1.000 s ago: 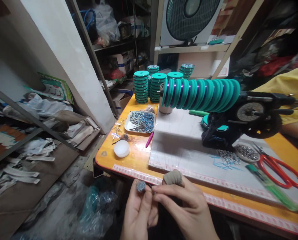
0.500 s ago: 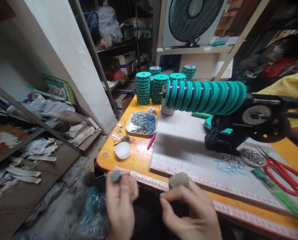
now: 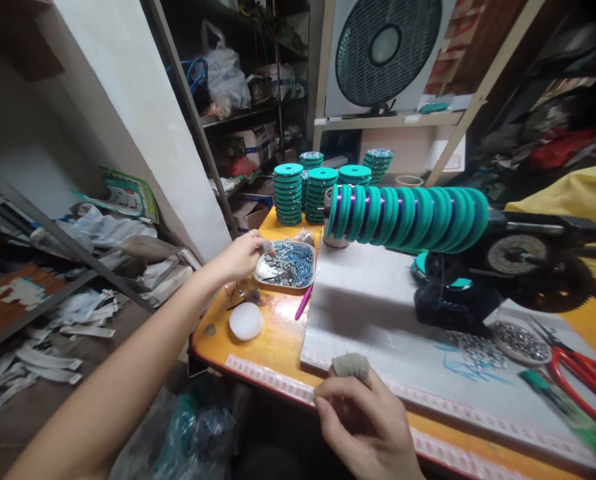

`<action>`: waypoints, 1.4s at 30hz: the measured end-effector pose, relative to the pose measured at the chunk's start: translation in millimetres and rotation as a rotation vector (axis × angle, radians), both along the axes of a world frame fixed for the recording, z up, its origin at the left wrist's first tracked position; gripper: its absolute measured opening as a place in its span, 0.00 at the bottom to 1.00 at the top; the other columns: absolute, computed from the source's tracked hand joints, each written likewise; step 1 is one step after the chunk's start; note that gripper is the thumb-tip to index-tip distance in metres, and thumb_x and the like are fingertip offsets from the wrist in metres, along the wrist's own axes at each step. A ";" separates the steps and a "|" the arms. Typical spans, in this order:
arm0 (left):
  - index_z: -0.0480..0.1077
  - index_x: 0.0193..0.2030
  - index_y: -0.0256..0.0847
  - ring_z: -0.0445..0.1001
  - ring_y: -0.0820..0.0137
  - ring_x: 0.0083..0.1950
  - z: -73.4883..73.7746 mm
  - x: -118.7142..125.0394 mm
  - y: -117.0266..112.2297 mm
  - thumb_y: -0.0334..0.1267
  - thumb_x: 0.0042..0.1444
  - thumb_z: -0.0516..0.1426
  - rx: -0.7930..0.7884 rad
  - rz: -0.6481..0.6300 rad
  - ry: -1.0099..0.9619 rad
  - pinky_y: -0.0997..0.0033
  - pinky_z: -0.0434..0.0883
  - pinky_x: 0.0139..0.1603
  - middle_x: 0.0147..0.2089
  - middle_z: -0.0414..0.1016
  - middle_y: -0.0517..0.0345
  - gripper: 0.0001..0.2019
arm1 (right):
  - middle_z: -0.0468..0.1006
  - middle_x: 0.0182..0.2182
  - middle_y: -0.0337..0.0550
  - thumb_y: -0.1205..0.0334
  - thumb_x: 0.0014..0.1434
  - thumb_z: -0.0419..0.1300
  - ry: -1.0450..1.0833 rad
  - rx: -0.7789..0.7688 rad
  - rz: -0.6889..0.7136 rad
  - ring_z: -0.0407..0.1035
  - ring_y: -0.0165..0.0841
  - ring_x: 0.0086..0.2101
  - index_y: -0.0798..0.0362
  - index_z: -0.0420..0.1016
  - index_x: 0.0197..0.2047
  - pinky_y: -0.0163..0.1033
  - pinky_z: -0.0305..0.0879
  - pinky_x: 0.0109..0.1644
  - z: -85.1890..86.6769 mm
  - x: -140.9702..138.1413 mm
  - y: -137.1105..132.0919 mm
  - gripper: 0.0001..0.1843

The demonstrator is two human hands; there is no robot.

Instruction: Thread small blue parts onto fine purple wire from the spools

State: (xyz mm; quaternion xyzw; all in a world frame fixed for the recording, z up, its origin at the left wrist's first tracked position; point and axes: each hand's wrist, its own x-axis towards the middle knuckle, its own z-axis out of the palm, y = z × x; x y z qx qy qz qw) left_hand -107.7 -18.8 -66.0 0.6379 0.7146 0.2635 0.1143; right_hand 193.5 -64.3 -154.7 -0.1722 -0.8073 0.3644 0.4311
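Small blue and metallic pieces (image 3: 301,261) are lying heaped in a white tray (image 3: 267,271) on the counter (image 3: 278,343), toward its far left part. Left hand (image 3: 245,259) is now reaching out over the tray's left edge; half a second ago it was hanging near the other hand, by the counter's front edge. Fingers are curling downward, something bluish-grey showing at the tips; I cannot tell whether that grip is holding a piece, nor how wide it is standing.

Right hand (image 3: 371,423) is staying back at the front edge, a beige wrap (image 3: 351,368) circling one finger. Its grip is pinching, thumb and forefinger tips meeting; anything thin between them is escaping my eye. So the hands are working well apart now, the left at the supply, the right waiting.

A white round object (image 3: 246,321) and a purple-handled tool (image 3: 305,302) are lying near the tray. Green spools (image 3: 408,217) are sitting in a row on the winder, above the pale board (image 3: 363,290).
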 end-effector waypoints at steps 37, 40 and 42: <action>0.70 0.28 0.38 0.47 0.83 0.21 -57.4 183.5 -137.1 0.47 0.45 0.73 0.097 0.232 -1.731 0.79 0.47 0.23 0.22 0.61 0.67 0.19 | 0.81 0.37 0.43 0.76 0.59 0.65 0.292 -0.111 -0.097 0.80 0.35 0.39 0.48 0.79 0.43 0.38 0.79 0.45 9.2 -7.0 -27.9 0.14; 0.71 0.27 0.37 0.47 0.83 0.21 -59.3 188.2 -141.2 0.47 0.44 0.73 0.127 0.291 -1.750 0.80 0.48 0.23 0.22 0.60 0.67 0.19 | 0.82 0.38 0.45 0.77 0.59 0.64 0.287 -0.095 -0.089 0.80 0.36 0.40 0.49 0.79 0.43 0.39 0.79 0.43 11.0 -5.0 -28.8 0.14; 0.72 0.30 0.37 0.49 0.82 0.22 -61.4 190.5 -144.3 0.46 0.44 0.73 0.139 0.338 -1.751 0.80 0.49 0.23 0.24 0.62 0.66 0.19 | 0.81 0.37 0.45 0.77 0.59 0.64 0.276 -0.072 -0.086 0.80 0.37 0.40 0.49 0.79 0.42 0.40 0.80 0.42 12.9 -3.7 -28.9 0.13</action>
